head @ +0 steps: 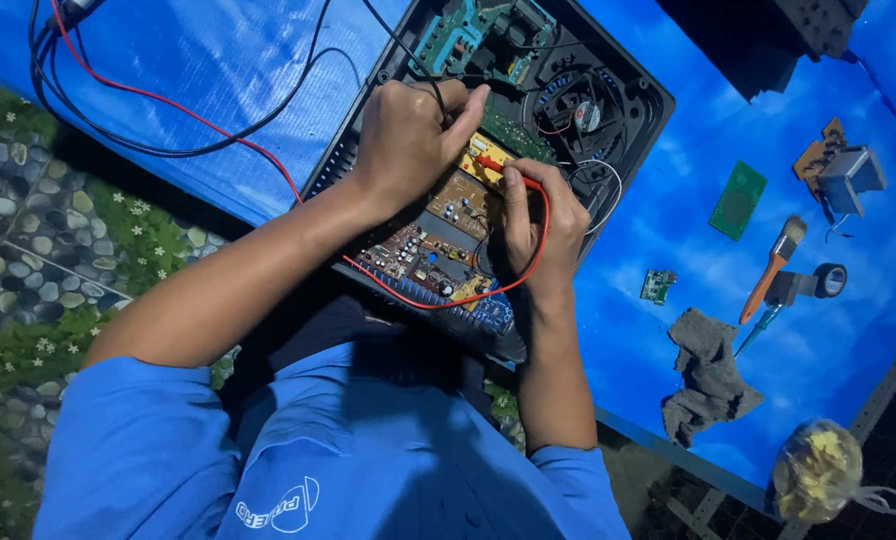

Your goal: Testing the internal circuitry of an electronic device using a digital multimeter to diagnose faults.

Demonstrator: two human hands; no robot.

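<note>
Head view | our left hand pinches the black probe, right hand grips the red probe, both tips on the circuit board right under our fingers | board looks stiff but fragile, we'd hold the probes by their insulated handles

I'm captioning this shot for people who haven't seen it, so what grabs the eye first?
At centre, an opened black casing full of circuit boards, with the left hand and right hand pressing probes onto a board; the right grip holds the red probe. A red lead trails top left over the bright blue sheet; a grey rag and brush lie right.
</note>
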